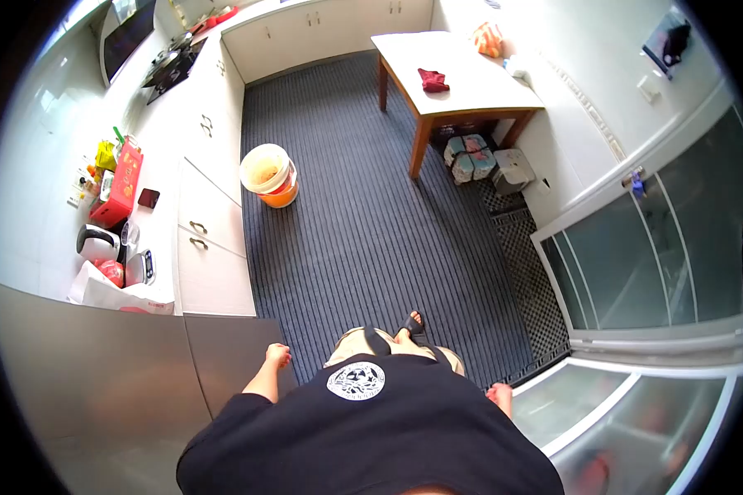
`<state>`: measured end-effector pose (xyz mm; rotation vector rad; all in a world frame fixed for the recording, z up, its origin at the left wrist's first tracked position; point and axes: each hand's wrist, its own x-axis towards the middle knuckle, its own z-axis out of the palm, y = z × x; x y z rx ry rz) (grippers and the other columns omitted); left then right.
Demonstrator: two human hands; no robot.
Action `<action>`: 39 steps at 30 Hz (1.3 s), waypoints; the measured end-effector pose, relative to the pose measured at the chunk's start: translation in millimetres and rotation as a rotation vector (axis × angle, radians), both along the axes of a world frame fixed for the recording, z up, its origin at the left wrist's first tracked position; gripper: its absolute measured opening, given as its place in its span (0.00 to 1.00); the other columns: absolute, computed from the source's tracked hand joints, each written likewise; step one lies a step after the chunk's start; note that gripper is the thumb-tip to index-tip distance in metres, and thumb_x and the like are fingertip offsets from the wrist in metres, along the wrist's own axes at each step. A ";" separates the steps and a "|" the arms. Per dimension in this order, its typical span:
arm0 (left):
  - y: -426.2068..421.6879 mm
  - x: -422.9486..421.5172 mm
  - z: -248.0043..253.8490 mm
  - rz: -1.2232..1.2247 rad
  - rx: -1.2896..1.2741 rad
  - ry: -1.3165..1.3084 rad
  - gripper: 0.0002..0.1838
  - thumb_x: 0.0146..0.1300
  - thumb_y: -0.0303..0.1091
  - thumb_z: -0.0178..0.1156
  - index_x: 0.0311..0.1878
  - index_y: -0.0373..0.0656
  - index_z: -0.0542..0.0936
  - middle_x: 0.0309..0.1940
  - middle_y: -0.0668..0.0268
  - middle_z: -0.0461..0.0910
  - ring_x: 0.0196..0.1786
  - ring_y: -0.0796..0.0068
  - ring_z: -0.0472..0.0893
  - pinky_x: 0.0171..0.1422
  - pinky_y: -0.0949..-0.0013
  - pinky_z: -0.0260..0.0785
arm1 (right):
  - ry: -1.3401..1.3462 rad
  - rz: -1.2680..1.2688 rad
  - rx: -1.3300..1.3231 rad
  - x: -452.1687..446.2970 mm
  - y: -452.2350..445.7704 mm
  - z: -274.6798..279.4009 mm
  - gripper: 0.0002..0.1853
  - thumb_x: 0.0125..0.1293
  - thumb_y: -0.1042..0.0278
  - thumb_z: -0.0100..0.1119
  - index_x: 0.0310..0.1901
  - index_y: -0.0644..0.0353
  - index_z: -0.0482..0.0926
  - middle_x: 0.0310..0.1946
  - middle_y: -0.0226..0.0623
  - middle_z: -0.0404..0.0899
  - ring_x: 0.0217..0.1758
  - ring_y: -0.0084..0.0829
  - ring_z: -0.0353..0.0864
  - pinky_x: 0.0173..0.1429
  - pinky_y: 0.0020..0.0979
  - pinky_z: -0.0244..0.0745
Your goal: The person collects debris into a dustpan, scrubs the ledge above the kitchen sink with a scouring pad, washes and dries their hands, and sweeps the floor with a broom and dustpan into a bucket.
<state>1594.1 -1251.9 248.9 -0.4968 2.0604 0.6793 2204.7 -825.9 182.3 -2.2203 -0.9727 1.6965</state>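
Observation:
My left hand (278,355) hangs at my side with its fingers curled in, beside the grey metal cabinet (235,351). I see nothing in it. On the other side my right hand (499,396) hangs low near the frosted glass door (574,404). Its fingers look loosely curled, partly blurred, and no object shows in them. Neither hand touches anything that I can make out. Ahead on the striped dark floor (363,206) stands an orange and white bucket (279,195), well out of reach.
A wooden-legged table (462,70) at the back holds a dark red cloth (433,80) and an orange bag (488,40). Patterned boxes (470,158) and a metal bin (513,171) stand under and beside it. Along the left counter (158,235) are a red basket (124,186) and a stove (176,73).

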 end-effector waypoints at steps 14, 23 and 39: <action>253.6 -79.3 38.8 0.079 0.258 -0.098 0.08 0.59 0.33 0.57 0.41 0.43 0.74 0.22 0.64 0.77 0.16 0.77 0.72 0.16 0.73 0.62 | -0.080 0.371 0.790 -206.4 475.9 286.4 0.12 0.63 0.67 0.53 0.47 0.59 0.76 0.29 0.27 0.77 0.26 0.14 0.73 0.24 0.17 0.67; 556.0 -238.4 50.7 -0.394 0.434 0.260 0.10 0.54 0.35 0.55 0.35 0.38 0.77 0.13 0.66 0.71 0.13 0.75 0.70 0.16 0.70 0.62 | -0.373 0.200 0.989 -156.6 637.1 352.1 0.15 0.63 0.64 0.53 0.51 0.58 0.74 0.34 0.31 0.78 0.32 0.19 0.74 0.29 0.21 0.68; 1057.1 -49.7 210.9 -1.106 0.914 0.264 0.12 0.63 0.36 0.53 0.46 0.43 0.76 0.32 0.71 0.78 0.29 0.85 0.73 0.30 0.81 0.66 | -0.986 0.277 1.151 -159.4 751.9 359.2 0.31 0.46 0.64 0.67 0.55 0.55 0.68 0.53 0.39 0.68 0.55 0.44 0.67 0.56 0.46 0.63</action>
